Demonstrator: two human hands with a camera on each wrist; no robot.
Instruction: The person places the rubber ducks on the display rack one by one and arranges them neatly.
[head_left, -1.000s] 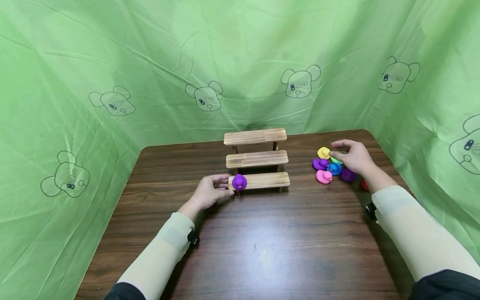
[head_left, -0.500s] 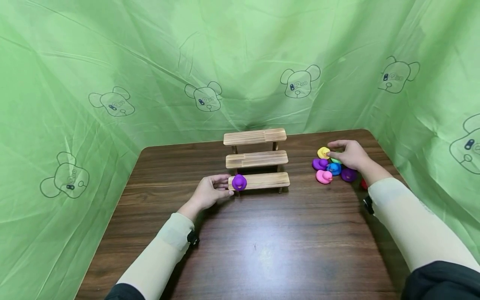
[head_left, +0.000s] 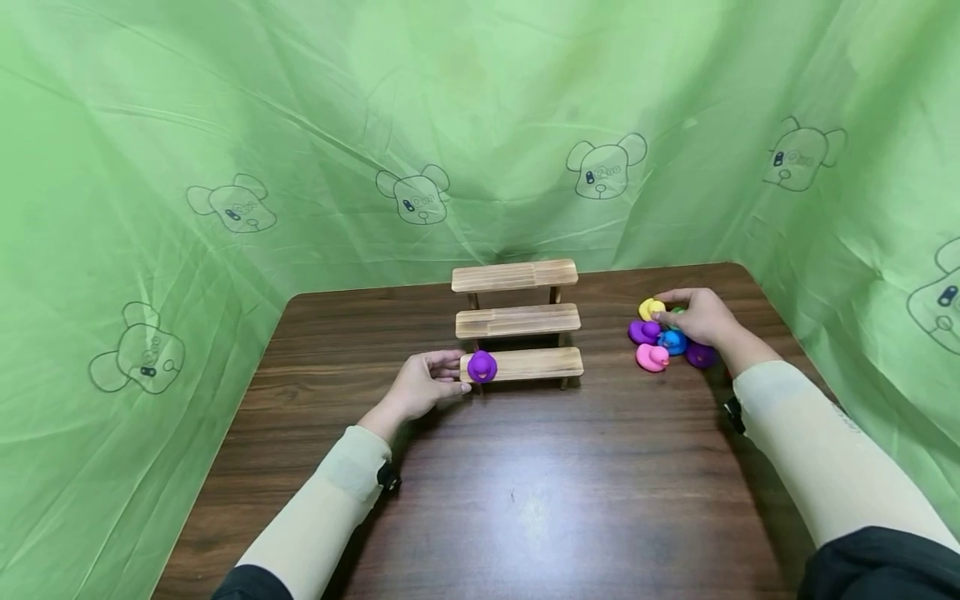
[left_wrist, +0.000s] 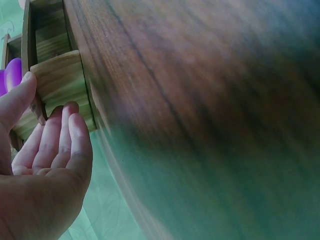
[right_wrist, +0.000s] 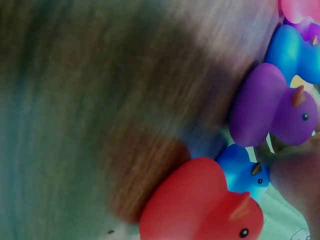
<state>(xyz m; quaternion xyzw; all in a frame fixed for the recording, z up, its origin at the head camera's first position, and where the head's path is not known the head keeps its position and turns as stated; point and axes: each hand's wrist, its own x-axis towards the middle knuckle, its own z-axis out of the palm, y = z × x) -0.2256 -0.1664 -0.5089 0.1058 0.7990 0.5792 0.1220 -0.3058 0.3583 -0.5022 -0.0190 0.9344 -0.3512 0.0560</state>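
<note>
A purple rubber duck (head_left: 482, 367) sits at the left end of the lowest step of a three-tier wooden stand (head_left: 536, 364). My left hand (head_left: 426, 385) holds that end, thumb at the front edge and fingers behind. In the left wrist view the thumb touches the wood beside a leg, and the other fingers (left_wrist: 77, 135) reach past it. My right hand (head_left: 703, 318) is over the duck group at the right; its thumb and index finger pinch a yellow rubber duck (head_left: 649, 309). A green duck (head_left: 678, 312) is partly hidden beneath this hand.
Close by lie a purple duck (head_left: 643, 332), a blue duck (head_left: 672, 342), a pink duck (head_left: 652, 358) and a darker purple duck (head_left: 701, 356). The right wrist view shows a red duck (right_wrist: 185, 205) and a small blue one (right_wrist: 242, 170). Green cloth (head_left: 510, 125) hangs behind the table.
My right hand has moved a little left and lower, its thumb and index finger coming onto the yellow duck. My left hand and the purple duck on the stand stay put.
</note>
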